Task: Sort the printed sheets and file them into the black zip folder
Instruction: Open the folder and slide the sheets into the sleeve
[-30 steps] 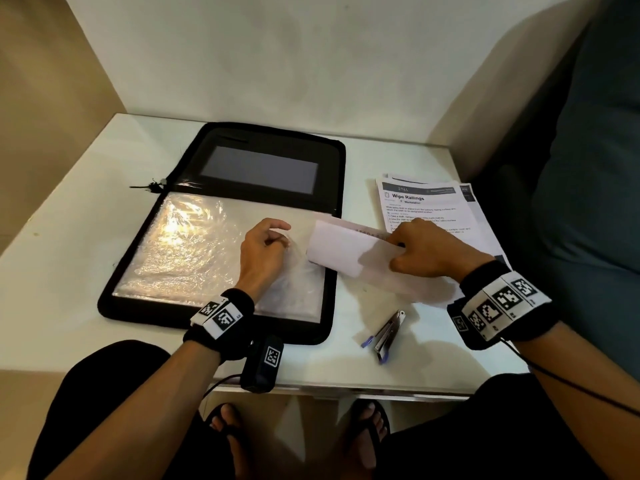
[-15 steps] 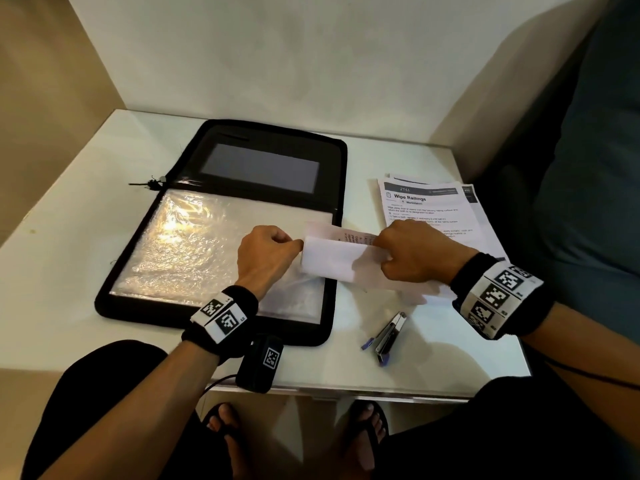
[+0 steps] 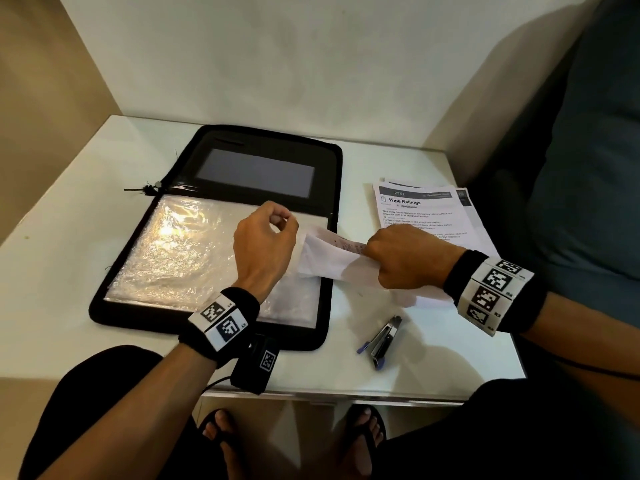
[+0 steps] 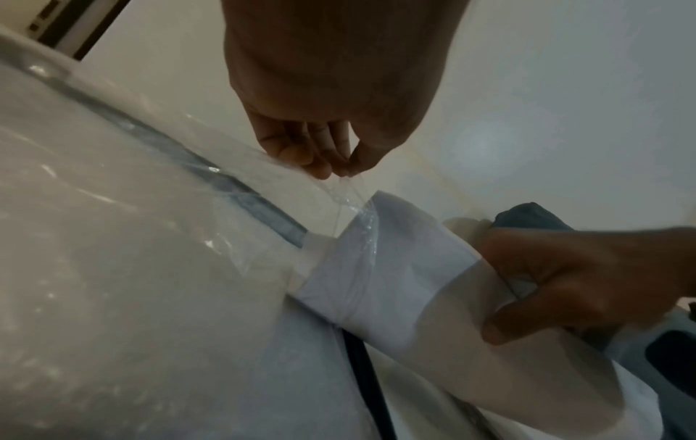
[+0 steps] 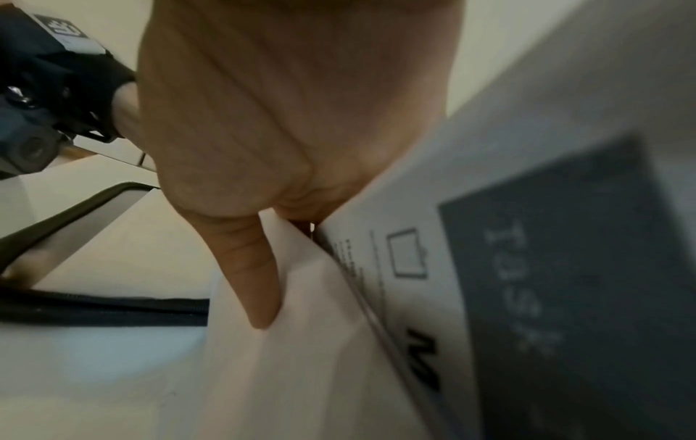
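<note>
Fingers (image 4: 320,166) of the left hand (image 3: 265,251) pinch up the filmy sleeve (image 4: 350,205) in the black zip folder (image 3: 214,323) while the right hand (image 3: 408,258), at 3 o'clock, grips the limp, easily creased sheet (image 3: 325,259) at its mouth, best held near its trailing edge

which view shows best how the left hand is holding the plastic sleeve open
The left wrist view: the left hand pinches the clear plastic sleeve's edge by the fingertips, lifting it over the sheet that the right hand holds. The head view shows only the hand's back. The right wrist view misses the pinch.

Right hand (image 3: 408,254) (fisted) on curled sheet (image 3: 325,261)
</note>
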